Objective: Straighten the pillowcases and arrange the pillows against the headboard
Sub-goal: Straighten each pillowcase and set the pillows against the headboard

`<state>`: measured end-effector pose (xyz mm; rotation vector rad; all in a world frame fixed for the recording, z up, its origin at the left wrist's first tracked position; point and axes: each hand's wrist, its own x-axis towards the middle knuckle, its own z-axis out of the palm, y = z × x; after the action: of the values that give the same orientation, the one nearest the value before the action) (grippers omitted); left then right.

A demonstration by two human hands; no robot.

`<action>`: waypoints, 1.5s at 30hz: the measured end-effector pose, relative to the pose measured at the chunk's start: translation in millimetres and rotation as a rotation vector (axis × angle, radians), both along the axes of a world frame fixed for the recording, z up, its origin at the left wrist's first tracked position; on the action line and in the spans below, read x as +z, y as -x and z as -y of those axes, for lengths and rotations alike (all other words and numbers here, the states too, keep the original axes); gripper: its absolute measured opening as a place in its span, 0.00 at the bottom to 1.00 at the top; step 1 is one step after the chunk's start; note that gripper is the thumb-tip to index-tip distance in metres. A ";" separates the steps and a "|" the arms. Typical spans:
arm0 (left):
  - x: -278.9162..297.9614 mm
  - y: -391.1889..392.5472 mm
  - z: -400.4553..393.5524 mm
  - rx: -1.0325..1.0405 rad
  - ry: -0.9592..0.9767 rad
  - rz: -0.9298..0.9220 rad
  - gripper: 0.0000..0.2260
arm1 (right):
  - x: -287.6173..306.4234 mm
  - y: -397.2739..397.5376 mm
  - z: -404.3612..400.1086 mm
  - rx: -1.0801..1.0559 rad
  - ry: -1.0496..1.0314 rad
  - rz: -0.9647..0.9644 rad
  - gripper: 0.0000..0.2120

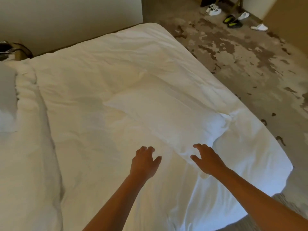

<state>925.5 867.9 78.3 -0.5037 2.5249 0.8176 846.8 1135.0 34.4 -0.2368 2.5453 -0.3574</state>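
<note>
A white pillow (168,117) lies flat and slanted on the white bed (86,90), its near corner pointing toward me. My right hand (206,160) hovers at that near corner, fingers spread, thumb close to the pillowcase edge; I cannot tell if it touches. My left hand (145,161) is just left of the pillow over the duvet, fingers curled apart, holding nothing. Another white pillow (7,97) shows at the left frame edge, partly cut off. The headboard is not in view.
A thick fold of duvet (41,114) runs down the bed's left side. Patterned carpet (241,60) lies to the right, with several shoes and slippers (233,20) near the far wall. A dark object on a stand (10,49) sits at upper left.
</note>
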 end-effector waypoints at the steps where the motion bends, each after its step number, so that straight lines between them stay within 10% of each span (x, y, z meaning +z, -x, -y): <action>1: -4.5 20.4 -8.1 0.006 -0.007 -0.004 0.23 | -3.7 16.2 -7.7 -0.013 0.007 -0.007 0.26; 16: -130.2 238.5 -92.6 -0.133 0.175 -0.196 0.31 | -125.7 277.2 -12.0 -0.190 0.137 -0.210 0.30; 24: -204.9 225.0 -51.4 -0.216 0.363 -0.190 0.29 | -184.7 369.0 -10.9 -0.283 0.067 -0.187 0.33; 35: -222.0 168.8 -18.8 -0.182 0.299 -0.067 0.30 | -188.0 325.6 16.0 -0.224 0.208 0.083 0.46; 45: -145.1 125.7 9.6 -0.060 0.116 0.079 0.31 | -104.4 221.9 48.6 -0.196 0.252 -0.185 0.35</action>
<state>799.8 858.2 -66.8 -0.4845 2.5115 0.6202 624.9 1086.4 -69.9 -0.1183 2.7099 -0.7663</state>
